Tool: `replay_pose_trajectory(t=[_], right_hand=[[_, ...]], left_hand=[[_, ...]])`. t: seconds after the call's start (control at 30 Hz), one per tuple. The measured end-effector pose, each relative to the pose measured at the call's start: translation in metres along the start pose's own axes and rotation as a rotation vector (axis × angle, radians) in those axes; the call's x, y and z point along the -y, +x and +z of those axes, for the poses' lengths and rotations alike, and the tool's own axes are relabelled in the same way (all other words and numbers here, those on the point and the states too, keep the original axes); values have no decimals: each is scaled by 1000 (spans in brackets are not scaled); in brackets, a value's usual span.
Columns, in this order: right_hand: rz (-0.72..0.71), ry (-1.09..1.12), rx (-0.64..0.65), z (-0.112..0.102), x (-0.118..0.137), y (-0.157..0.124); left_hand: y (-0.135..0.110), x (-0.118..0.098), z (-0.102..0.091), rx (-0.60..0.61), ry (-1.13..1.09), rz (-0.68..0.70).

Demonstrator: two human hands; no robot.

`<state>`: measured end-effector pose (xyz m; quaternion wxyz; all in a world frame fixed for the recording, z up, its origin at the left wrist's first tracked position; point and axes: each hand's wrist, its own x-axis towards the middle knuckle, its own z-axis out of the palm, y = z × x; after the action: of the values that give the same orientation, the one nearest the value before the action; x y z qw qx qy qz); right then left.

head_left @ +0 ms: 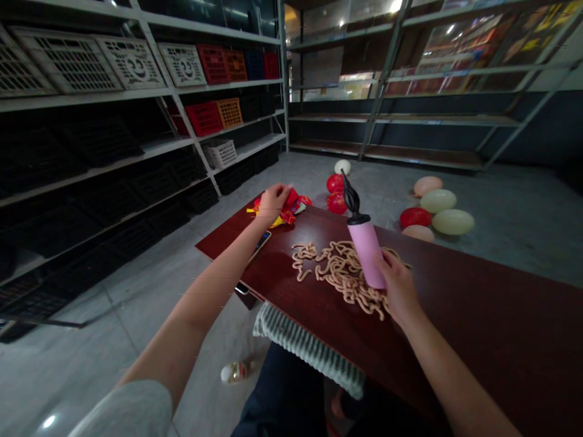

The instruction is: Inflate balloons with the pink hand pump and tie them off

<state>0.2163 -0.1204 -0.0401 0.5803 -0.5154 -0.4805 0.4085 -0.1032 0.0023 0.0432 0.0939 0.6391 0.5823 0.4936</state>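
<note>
My right hand (397,285) is wrapped round the pink barrel of a balloon hand pump (365,252). The pump tilts upright, its black twisted nozzle pointing up and away. At the far left of the table, my left hand (273,203) has its fingers curled over a pile of uninflated balloons (286,215), red and yellow with some print. A red balloon (292,197) shows at the fingertips, which seem closed on it. Beneath and beside the pump lies a tangle of long, thin tan balloons (339,267).
The dark red table (460,291) holds a phone (259,246) by my left forearm. A grey ribbed cloth (310,346) hangs at its near edge. Inflated balloons (453,222) and a bottle (235,372) are on the floor. Shelves with crates (182,64) line the walls.
</note>
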Motion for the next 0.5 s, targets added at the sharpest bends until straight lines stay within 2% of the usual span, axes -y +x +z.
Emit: replay_pose_trajectory(t=[0.07, 0.2, 0.33, 0.4, 0.5], right_hand=[[68, 112, 8, 1, 4, -1], [259, 329, 8, 0, 14, -2], [272, 402, -5, -8, 19, 1], [267, 416, -25, -13, 21, 4], [287, 421, -14, -18, 24, 5]], left_hand=[[-15, -19, 26, 18, -106, 1], [-55, -63, 89, 183, -301, 44], [-88, -93, 146, 301, -456, 104], [-99, -97, 163, 347, -537, 133], [-110, -92, 172, 403, -576, 241]])
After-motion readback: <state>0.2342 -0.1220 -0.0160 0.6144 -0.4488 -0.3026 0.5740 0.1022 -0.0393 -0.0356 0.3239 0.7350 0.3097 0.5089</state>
